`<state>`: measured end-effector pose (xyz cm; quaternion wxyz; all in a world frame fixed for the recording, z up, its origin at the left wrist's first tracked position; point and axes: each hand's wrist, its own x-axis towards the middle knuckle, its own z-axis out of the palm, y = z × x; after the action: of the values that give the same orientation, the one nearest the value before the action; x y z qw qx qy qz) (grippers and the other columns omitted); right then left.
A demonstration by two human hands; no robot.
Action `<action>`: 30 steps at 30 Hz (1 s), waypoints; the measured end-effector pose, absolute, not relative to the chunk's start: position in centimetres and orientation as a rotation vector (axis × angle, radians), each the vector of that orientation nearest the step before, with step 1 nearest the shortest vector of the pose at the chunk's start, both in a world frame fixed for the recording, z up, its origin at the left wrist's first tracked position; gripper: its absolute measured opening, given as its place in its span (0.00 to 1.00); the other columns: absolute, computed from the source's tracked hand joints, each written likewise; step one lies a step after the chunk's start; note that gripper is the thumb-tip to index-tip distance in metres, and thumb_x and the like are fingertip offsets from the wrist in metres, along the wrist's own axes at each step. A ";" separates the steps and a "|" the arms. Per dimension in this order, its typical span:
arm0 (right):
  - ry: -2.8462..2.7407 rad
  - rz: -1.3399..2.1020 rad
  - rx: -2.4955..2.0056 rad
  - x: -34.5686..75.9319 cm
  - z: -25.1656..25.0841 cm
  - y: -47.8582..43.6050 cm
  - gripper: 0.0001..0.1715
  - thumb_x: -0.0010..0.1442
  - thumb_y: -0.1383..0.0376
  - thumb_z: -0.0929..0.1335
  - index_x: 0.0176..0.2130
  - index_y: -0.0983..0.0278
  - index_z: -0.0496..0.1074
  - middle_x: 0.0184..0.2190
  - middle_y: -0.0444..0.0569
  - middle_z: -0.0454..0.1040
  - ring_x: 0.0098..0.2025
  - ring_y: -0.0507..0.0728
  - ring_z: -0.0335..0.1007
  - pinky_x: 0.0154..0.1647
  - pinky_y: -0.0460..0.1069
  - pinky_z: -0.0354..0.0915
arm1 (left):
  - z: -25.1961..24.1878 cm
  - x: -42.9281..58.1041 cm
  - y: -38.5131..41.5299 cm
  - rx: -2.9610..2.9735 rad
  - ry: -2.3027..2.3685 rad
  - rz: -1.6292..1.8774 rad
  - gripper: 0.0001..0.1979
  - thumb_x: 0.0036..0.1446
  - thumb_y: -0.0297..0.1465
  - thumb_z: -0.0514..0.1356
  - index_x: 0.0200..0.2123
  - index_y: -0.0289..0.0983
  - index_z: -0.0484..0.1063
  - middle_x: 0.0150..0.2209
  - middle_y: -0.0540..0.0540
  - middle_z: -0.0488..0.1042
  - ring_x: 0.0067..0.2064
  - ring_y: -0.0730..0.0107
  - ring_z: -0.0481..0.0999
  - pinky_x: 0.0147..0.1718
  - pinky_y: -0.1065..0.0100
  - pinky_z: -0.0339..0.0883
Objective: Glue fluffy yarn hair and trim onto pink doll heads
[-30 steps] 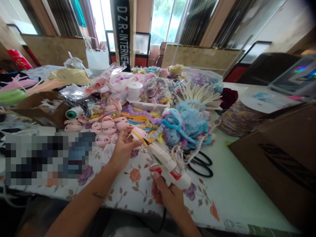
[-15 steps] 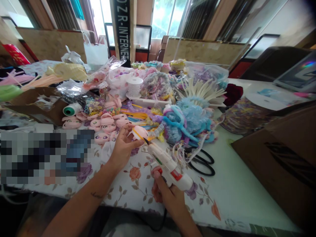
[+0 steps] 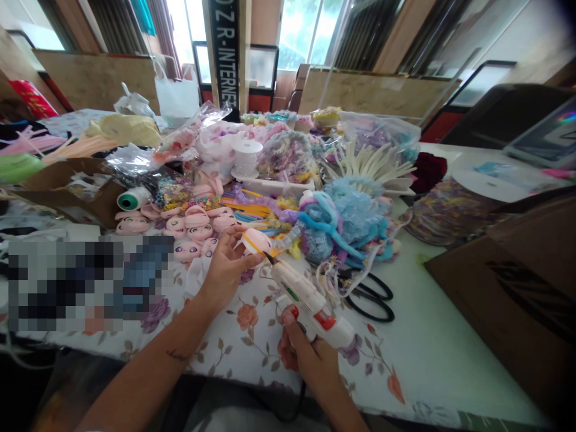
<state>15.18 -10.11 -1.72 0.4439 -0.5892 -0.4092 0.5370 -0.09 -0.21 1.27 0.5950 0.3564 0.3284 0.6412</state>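
glue gun (image 3: 306,294) in right hand (image 3: 312,357), fingers wrapped round grip, nozzle angled up at pink piece (image 3: 262,242) crossed by yellow strip (image 3: 254,243); likely held so for close aim. cannot tell if tip touches. left hand (image 3: 225,258) pinches piece's edge between thumb and fingers, probably to steady it and leave near side open to nozzle. piece sits above surface (image 3: 436,360), between hands. doll heads (image 3: 198,233) grouped just beyond left hand, seemingly for easy reach. scissors (image 3: 375,299) lie right of gun, near blue fluff (image 3: 351,210).
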 end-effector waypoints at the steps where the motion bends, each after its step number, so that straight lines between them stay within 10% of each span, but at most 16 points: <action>1: -1.008 1.330 -1.464 15.2 -1.7 -10.1 0.27 0.53 0.42 0.67 0.22 0.62 0.67 0.09 0.42 0.64 0.12 0.51 0.58 0.13 0.46 0.55 | 1.3 -0.1 -0.2 0.824 0.759 1.489 0.25 0.39 0.22 0.70 0.40 0.42 0.66 0.41 0.51 0.69 0.42 0.70 0.72 0.37 0.72 0.66; 30: -1.007 1.327 -1.454 15.1 -1.7 -10.1 0.28 0.53 0.42 0.66 0.21 0.61 0.65 0.10 0.42 0.64 0.12 0.51 0.57 0.12 0.45 0.55 | 1.1 -0.2 -0.3 0.757 0.731 1.393 0.25 0.42 0.25 0.69 0.43 0.43 0.65 0.41 0.50 0.72 0.41 0.70 0.74 0.38 0.69 0.68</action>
<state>15.09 -10.05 -1.71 0.4486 -0.5878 -0.4071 0.5362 -0.20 -0.34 1.12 0.6427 0.3321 0.3208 0.6114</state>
